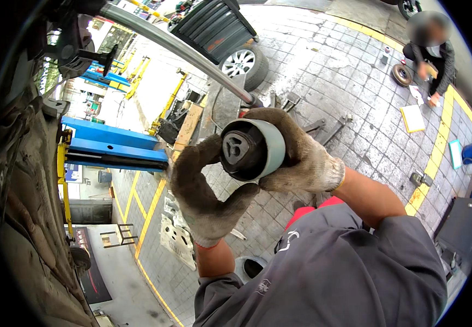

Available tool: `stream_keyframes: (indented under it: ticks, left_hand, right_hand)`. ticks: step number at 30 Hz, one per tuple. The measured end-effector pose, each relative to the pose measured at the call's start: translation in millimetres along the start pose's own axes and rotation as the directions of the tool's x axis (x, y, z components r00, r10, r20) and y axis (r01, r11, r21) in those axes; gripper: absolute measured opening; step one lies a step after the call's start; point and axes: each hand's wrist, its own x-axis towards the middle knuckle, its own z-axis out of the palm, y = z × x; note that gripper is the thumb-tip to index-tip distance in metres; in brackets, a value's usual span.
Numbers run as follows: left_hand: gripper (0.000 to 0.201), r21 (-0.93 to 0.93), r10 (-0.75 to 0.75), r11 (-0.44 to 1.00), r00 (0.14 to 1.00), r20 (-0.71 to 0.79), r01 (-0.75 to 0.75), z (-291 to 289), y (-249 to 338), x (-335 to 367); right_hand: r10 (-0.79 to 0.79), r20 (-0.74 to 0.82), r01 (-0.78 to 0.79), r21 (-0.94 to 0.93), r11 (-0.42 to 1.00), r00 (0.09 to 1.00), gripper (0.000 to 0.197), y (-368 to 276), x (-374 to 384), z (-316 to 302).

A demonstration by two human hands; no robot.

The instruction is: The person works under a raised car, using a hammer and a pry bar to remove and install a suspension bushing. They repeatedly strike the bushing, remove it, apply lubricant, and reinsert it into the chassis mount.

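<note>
In front of my chest, both gloved hands meet at a short round part: a pale grey-green sleeve (274, 147) with a black rubber bushing (238, 150) inside it. The bushing's face has curved openings and turns toward me. My right hand (304, 158) wraps the sleeve from the right, its fingers over the top and its thumb underneath. On the other side my left hand (206, 191) curves round the part, fingertips at its left edge and thumb by its lower edge. Both gloves are soiled with dark grime. The far side of the part is hidden.
A vehicle's underside (29, 201) fills the left. Beside it stand a blue lift post (116, 147) and a slanting metal pole (181, 49). Beyond are a wheel (249, 65) and a black tool cabinet (214, 30). A person (434, 54) crouches at the far right.
</note>
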Motion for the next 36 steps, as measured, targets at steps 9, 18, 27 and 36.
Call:
stream_keyframes:
  ticks: [9, 18, 27, 36]
  left_hand:
    - [0.086, 0.133, 0.191, 0.974, 0.98, -0.055, -0.183, -39, 19, 38]
    - [0.106, 0.299, 0.353, 0.91, 0.914, -0.198, -0.287, -61, 34, 46]
    - [0.111, 0.52, 0.379, 0.784, 0.925, 0.034, -0.341, -66, 46, 49]
    - [0.108, 0.476, 0.414, 0.793, 0.91, 0.037, -0.38, -60, 44, 54]
  right_hand:
    - [-0.204, 0.098, 0.208, -0.025, 0.978, 0.974, 0.094, -34, 46, 29]
    - [-0.223, 0.337, 0.198, 0.108, 0.974, 0.915, 0.093, -45, 73, 41]
    - [-0.35, 0.305, 0.368, 0.001, 0.93, 0.885, 0.096, -23, 82, 35]
    - [-0.336, 0.3, 0.314, 0.12, 0.942, 0.893, 0.092, -25, 80, 34]
